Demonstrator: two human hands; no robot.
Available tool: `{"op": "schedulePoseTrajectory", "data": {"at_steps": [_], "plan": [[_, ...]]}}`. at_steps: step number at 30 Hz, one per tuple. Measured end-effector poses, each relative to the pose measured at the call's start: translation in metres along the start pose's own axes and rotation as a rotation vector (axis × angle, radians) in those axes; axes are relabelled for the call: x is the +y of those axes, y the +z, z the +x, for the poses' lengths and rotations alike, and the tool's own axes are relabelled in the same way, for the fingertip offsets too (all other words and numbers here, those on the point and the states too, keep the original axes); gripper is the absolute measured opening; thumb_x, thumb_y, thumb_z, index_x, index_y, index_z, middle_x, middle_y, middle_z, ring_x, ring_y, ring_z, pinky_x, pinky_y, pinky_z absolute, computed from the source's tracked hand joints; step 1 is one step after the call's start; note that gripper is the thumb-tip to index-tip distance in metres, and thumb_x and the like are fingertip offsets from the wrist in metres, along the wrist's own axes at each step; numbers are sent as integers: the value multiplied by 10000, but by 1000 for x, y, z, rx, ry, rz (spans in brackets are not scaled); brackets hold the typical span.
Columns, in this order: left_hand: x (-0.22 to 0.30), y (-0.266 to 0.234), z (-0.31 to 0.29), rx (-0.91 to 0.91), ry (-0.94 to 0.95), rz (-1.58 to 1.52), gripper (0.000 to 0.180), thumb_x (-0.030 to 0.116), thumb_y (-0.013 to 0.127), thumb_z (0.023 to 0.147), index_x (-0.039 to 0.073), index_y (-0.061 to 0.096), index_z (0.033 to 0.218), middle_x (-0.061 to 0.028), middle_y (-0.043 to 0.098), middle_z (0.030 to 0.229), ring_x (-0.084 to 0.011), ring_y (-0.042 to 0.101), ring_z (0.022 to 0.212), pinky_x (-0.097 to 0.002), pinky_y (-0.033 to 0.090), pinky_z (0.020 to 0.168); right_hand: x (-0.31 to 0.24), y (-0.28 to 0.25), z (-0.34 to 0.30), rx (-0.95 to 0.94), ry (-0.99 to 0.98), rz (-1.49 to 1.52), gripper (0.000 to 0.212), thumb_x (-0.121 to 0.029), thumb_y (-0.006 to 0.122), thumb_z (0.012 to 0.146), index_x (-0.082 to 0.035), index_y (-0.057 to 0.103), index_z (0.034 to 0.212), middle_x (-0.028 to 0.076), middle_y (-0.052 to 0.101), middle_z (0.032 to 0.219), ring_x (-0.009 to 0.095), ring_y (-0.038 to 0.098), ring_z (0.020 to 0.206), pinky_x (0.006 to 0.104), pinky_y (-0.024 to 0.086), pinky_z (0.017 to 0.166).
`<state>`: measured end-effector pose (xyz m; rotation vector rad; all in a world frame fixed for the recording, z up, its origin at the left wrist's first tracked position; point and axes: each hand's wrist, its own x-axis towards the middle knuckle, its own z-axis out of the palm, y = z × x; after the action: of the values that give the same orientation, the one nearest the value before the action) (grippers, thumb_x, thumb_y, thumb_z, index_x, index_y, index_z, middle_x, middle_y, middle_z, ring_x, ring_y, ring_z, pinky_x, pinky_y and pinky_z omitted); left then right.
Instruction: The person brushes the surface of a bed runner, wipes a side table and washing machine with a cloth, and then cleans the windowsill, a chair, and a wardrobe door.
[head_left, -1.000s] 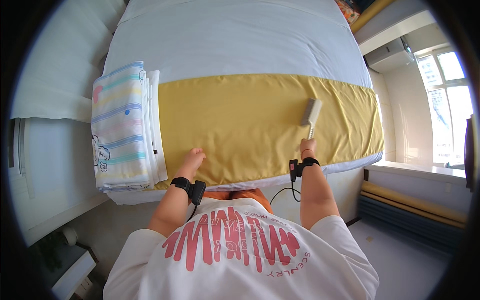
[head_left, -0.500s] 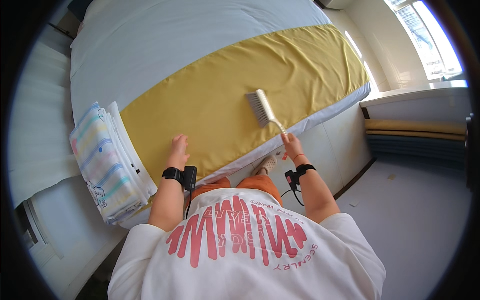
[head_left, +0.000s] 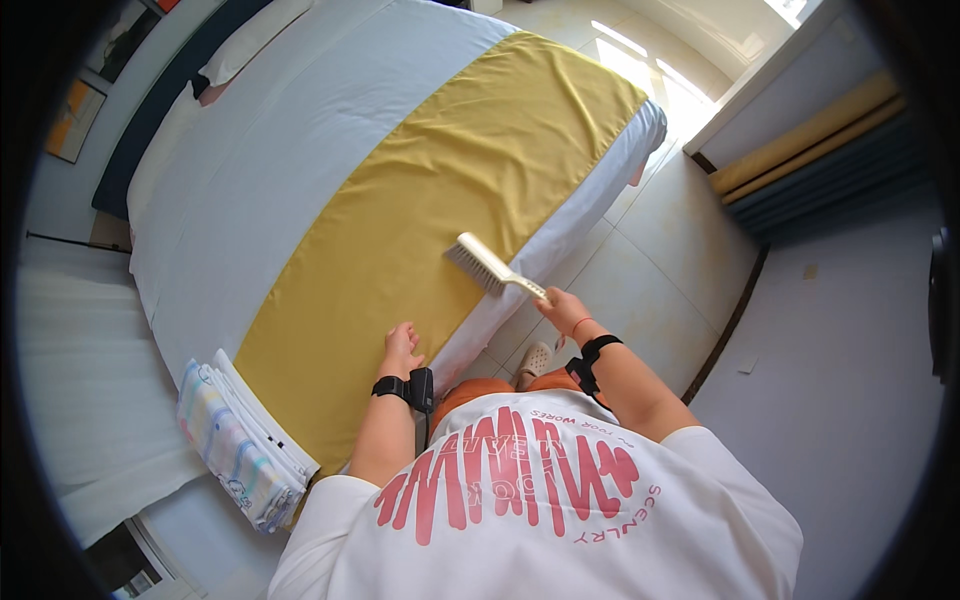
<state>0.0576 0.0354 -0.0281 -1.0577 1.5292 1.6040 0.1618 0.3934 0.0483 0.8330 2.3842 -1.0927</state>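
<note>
My right hand (head_left: 566, 309) is closed round the handle of a cream bed brush (head_left: 486, 262). Its grey bristles point to the left and rest on or just over a yellow bed runner (head_left: 400, 190), close to the bed's near edge; contact cannot be made out. My left hand (head_left: 402, 346) is over the runner's near part with its fingers curled in, and nothing shows in it. Folded bedding (head_left: 240, 440), white with pastel stripes and drawings, lies in a stack at the runner's left end.
The bed (head_left: 260, 165) wears a pale blue sheet, with white pillows (head_left: 250, 45) at its far left. Tiled floor (head_left: 640, 270) runs along its right side to a wall. A blue and yellow curtain (head_left: 820, 150) hangs there. A white curtain (head_left: 90, 370) is on the left.
My view has turned, so the bed now slants and its pillows show. The brush has come nearer to my body, still in my right hand. The fingers of my left hand are more curled.
</note>
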Motion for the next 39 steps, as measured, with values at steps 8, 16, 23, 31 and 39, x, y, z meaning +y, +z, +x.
{"op": "schedulePoseTrajectory", "data": {"at_steps": [8,16,23,31,39], "plan": [[11,130,-15,-165,83,167,551,260,597,785,160,378,1281,-48,416,1243,-227,396,1114,-593,259,964,6,-88,46,233,-30,127,298,-351,518,877,-59,491,930,166,624,827,348,600,790,437,465,676],[85,221,8,-100,183,196,660,223,595,800,199,275,1376,12,464,1025,-137,437,868,-544,288,948,24,-135,105,187,-29,-155,307,-390,502,872,-94,505,957,163,631,894,369,595,846,457,468,709],[109,293,80,-71,195,176,213,174,597,775,147,524,973,48,445,716,-72,418,608,-443,403,739,23,-245,215,519,127,50,322,-314,540,865,3,482,889,238,609,829,435,568,815,501,440,694],[131,344,66,-198,181,335,244,230,608,799,85,529,979,-2,515,837,-107,469,744,-243,405,660,-131,-190,267,-288,-404,-510,357,-424,515,861,-87,532,976,158,638,818,363,610,754,452,478,667],[168,356,40,-246,120,169,468,265,595,817,26,462,1197,-35,553,1023,-141,501,834,-263,407,728,-176,-182,377,181,-219,-35,313,-333,489,889,-37,446,981,223,620,809,405,595,747,496,458,660]]}}
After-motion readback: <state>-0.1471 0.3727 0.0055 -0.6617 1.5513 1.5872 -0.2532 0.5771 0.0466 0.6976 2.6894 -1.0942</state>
